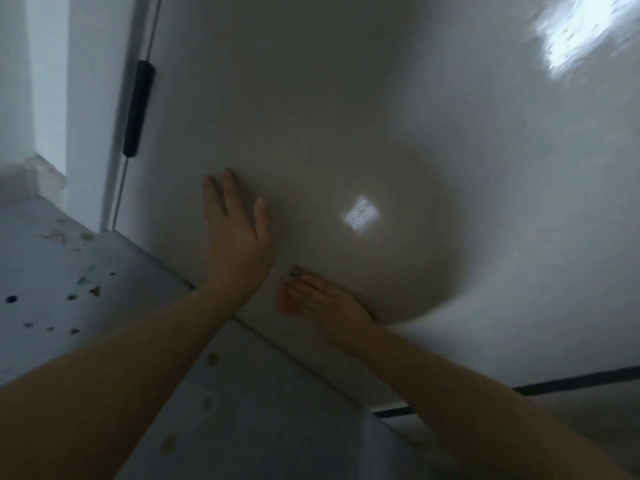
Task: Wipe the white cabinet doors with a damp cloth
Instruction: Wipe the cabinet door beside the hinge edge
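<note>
From the head view, one glossy white cabinet door (346, 116) fills most of the frame, its smooth lacquered face throwing back two bright patches of light, a small square one near the middle and a larger streaked one at the upper right. Along its left edge sits one long, dark, matte handle (138, 109), slim and rounded at the ends.

The left hand (239, 230) lies flat against the door's lower part, fingers straight and slightly spread, holding nothing. Just below and to its right, the right hand (318, 303) rests low on the door with its fingers curled; a small dark scrap (296, 271) shows at the fingertips, too blurred to tell whether it is the cloth or whether the fingers grasp it.

Under the door lies a pale grey floor (52, 271), dull and flecked with many small brown and dark spots. A plain white wall (45, 81) stands at the left.
</note>
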{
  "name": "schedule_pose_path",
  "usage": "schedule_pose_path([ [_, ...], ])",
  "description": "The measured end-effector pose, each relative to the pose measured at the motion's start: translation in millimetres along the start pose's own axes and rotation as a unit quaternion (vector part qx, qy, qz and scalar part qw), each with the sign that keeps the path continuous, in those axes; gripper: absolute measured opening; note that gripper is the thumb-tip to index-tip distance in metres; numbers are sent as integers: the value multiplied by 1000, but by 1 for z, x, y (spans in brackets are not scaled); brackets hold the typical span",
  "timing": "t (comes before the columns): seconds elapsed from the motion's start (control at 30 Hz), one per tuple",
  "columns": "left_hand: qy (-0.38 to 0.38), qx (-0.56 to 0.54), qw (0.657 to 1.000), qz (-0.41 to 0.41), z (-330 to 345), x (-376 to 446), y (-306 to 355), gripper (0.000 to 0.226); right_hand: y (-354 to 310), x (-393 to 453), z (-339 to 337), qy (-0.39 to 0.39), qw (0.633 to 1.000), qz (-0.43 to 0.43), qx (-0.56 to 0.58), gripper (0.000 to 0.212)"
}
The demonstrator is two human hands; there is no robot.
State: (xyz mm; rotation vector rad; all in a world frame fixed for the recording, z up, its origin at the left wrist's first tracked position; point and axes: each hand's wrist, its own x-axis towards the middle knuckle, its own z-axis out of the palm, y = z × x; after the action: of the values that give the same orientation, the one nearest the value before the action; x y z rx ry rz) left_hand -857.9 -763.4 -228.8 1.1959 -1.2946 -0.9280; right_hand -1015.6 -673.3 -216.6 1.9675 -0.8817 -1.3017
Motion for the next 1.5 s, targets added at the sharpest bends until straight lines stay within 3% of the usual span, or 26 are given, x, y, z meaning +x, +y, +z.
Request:
schedule_pose_path([
  [0.13, 42, -6, 997, -57, 13, -9, -6, 65, 25, -57, 3, 94, 989, 112, 39, 52],
  [0.23, 87, -23, 993, -83, 28, -11, 4, 62, 73, -111, 0, 241, 915, 319, 55, 53],
  [0.33, 109, -17, 990, -85, 39, -10, 8, 61, 93, -125, 2, 281, 869, 406, 41, 62],
  [0.43, 128, -5, 988, -88, 49, -11, 7, 63, 64, -93, 13, 289, 886, 360, 42, 64],
  [0.5, 130, -2, 988, -81, 54, -17, 7, 64, 27, -74, 28, 223, 947, 232, -2, 61],
  [0.6, 109, -1, 992, -71, 66, -38, 3, 63, -38, -68, 66, 116, 984, 135, 18, 54],
  [0.77, 43, -5, 993, -109, 85, -84, 6, 58, -85, -94, 92, 24, 983, 132, 121, 63],
  [0.87, 26, -8, 990, -137, 92, -94, 14, 59, -71, -114, 84, 114, 958, 230, 126, 59],
  [0.97, 31, -12, 988, -153, 90, -85, 27, 59, -37, -125, 73, 255, 883, 376, 117, 50],
  [1.07, 33, -31, 996, -78, 82, -80, 53, 57, -6, -130, 55, 309, 785, 515, 149, 58],
  [1.23, -5, -45, 995, 91, 64, -73, 96, 62, 3, -88, 14, 330, 647, 655, 209, 67],
  [1.3, -25, -28, 988, 149, 58, -67, 104, 60, 8, -78, -1, 307, 617, 690, 221, 68],
  [1.4, -25, 14, 971, 237, 50, -64, 108, 60, 29, -84, -10, 331, 569, 720, 221, 60],
  [1.5, -40, 57, 941, 331, 56, -63, 139, 65, 70, -119, -6, 361, 429, 795, 231, 55],
])
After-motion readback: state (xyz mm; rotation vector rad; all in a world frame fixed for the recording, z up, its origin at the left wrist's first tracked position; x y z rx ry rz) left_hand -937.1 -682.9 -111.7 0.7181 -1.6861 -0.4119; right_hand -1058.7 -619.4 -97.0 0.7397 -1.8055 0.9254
